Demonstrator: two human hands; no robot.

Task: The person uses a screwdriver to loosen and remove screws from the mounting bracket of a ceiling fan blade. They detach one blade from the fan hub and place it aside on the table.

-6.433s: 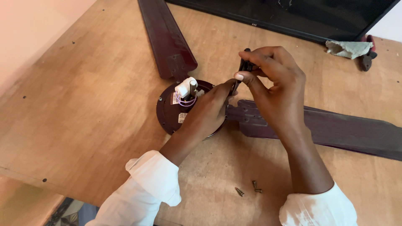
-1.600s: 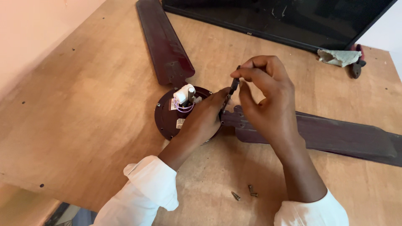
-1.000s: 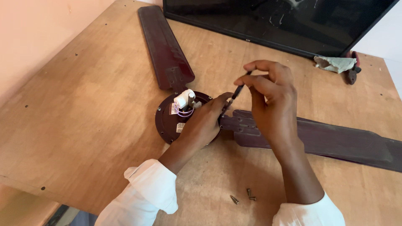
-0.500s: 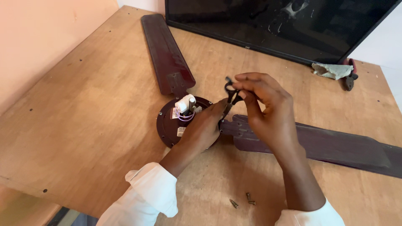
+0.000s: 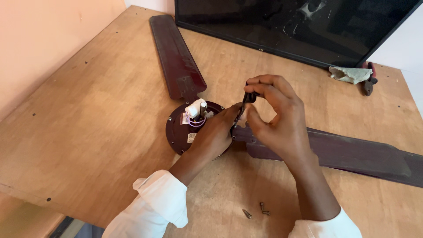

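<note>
While our left hand (image 5: 216, 134) presses flat on the dark fan motor (image 5: 183, 130) at the counter (image 5: 88, 132) middle, our right hand (image 5: 275, 119), just right of it, pinches a small screwdriver (image 5: 243, 105) with its long axis slanting down-left toward the blade (image 5: 352, 154) joint.

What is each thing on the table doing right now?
Left hand: resting on the fan motor.
Right hand: pinching a dark screwdriver, tip down.
Fan motor: lying flat.
Two fan blades: flat on the table.
Screws: lying loose.
Screen: dark.
</note>
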